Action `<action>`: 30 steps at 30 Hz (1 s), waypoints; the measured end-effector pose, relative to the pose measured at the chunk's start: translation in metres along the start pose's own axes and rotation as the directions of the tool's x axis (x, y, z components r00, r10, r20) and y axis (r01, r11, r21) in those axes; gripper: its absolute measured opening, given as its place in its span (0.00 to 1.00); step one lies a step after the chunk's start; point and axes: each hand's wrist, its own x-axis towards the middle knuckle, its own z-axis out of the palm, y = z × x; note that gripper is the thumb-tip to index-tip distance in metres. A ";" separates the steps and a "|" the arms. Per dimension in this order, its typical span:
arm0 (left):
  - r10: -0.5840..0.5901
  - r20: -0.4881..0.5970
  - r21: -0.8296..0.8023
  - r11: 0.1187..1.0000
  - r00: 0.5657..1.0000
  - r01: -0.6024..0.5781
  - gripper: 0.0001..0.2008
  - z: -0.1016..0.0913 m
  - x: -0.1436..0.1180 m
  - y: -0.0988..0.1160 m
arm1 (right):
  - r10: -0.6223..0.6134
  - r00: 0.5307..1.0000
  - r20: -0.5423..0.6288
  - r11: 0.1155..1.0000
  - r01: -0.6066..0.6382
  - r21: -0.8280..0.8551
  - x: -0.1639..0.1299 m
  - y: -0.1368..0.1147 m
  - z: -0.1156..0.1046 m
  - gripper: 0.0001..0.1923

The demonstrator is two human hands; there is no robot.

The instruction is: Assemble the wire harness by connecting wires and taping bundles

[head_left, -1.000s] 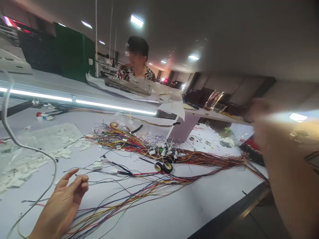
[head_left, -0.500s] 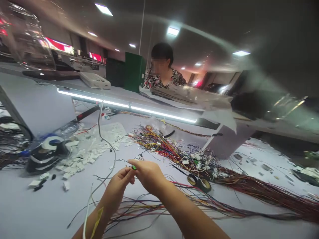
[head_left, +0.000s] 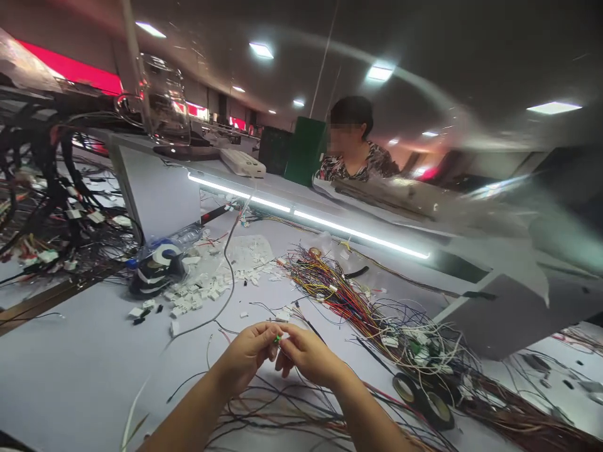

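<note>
Left hand (head_left: 247, 358) and right hand (head_left: 306, 355) fingertip to fingertip, both pinching a small green part (head_left: 277, 339) just above the counter (head_left: 70, 370), loose wires (head_left: 282, 408) beneath, coloured wire bundle (head_left: 330, 285) beyond, white connectors (head_left: 202, 289) left, tape rolls (head_left: 424, 398) right

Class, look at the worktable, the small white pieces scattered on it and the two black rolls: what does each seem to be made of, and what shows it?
Worktable: smooth pale laminate or painted board, probably; matte, with soft glare.
Small white pieces: likely moulded plastic; uniform, blocky shapes.
Black rolls: apparently tape, wound bands around lighter cores.
</note>
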 end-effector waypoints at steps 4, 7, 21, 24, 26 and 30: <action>0.028 -0.101 -0.043 0.999 0.994 -0.032 0.12 -0.004 0.004 -0.001 | 0.048 0.992 -0.120 0.993 -0.035 0.113 0.011 0.010 0.011 0.23; 0.090 -0.227 0.030 0.996 0.970 -0.085 0.15 -0.011 0.009 -0.004 | 0.066 0.961 -0.268 0.996 -0.045 0.082 0.023 0.014 0.011 0.17; -0.042 -0.276 -0.025 0.999 0.960 0.037 0.12 -0.022 0.015 -0.009 | 0.139 0.920 -0.365 0.984 -0.086 0.158 0.035 0.036 0.033 0.12; -0.153 -0.284 -0.215 0.972 0.947 0.092 0.07 -0.019 0.014 -0.008 | 0.189 0.909 -0.372 0.969 -0.111 0.221 0.033 0.036 0.033 0.11; -0.209 -0.322 -0.282 0.952 0.924 0.117 0.05 -0.017 0.014 -0.007 | 0.213 0.897 -0.388 0.958 -0.114 0.263 0.032 0.035 0.032 0.10; -0.243 -0.388 -0.304 0.944 0.889 0.126 0.03 -0.014 0.014 -0.007 | 0.212 0.892 -0.398 0.943 -0.079 0.323 0.030 0.032 0.029 0.11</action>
